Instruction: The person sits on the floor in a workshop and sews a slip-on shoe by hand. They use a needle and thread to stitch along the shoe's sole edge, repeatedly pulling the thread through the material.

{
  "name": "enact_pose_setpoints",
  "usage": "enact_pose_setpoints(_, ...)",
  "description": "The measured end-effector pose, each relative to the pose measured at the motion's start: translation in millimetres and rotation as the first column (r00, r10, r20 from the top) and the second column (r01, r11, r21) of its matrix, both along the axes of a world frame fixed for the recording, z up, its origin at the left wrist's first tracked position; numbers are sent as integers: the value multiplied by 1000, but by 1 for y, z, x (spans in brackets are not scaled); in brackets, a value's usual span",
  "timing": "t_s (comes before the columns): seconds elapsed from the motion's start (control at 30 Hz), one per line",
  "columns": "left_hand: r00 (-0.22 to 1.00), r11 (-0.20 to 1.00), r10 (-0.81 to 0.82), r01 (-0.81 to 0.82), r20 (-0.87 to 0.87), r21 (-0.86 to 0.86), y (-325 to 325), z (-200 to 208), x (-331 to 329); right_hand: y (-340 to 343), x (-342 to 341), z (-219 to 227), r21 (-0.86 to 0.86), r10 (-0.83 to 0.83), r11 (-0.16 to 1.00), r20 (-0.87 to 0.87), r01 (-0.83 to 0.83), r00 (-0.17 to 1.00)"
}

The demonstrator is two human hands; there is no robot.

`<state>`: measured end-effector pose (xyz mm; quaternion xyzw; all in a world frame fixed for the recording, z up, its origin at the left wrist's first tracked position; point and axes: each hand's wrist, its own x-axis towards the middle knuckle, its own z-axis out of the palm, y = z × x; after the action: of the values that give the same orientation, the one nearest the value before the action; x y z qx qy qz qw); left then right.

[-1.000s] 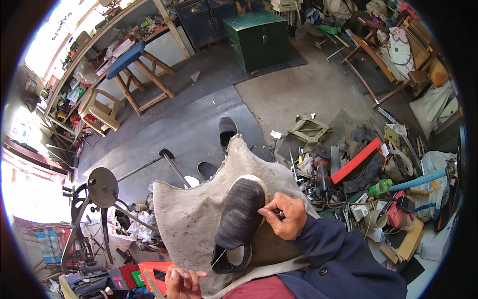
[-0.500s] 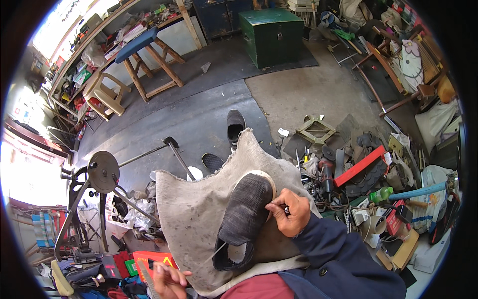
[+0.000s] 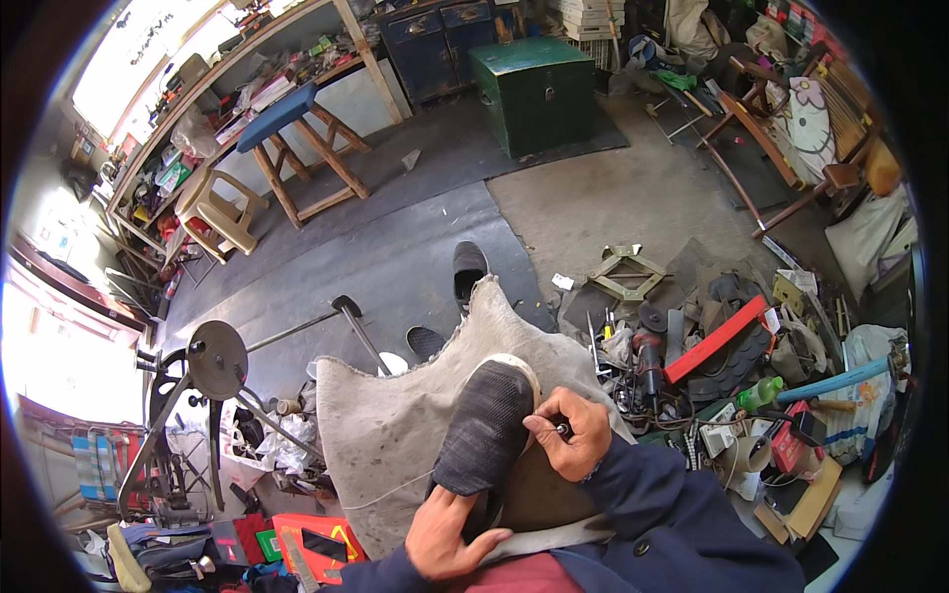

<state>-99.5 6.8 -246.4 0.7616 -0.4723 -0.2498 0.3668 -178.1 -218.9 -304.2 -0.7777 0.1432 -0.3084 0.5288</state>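
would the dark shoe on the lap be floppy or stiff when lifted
The dark shoe is probably floppy: its upper looks like soft knit. The pale sole edge looks like a firmer band, so may bend less. Lifting could drag the thin thread that reaches its side.

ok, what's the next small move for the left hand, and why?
Probably have the left hand guide the thin white thread inside the dark grey knit shoe toward the right hand. The thread trails loosely across the beige cloth to the shoe, the left hand appears partly hidden in it, and the right hand is closed beside the pale sole edge.
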Motion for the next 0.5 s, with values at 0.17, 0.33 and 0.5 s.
enact_pose_setpoints(0.17, 981, 962, -179, 159, -71, -222, -55, -32, 29, -3, -5, 3, 76, 35, 997, -50, -31, 998)
enact_pose_setpoints(0.33, 799, 952, 14, -195, -601, -237, -56, -48, 28, -26, -12, 1, 420, 42, 908, -63, -12, 997)
enact_pose_setpoints(0.5, 398, 913, 171, -408, -902, -7, -38, -47, 34, -51, -5, 8, 27, -232, 968, -289, 250, 929)
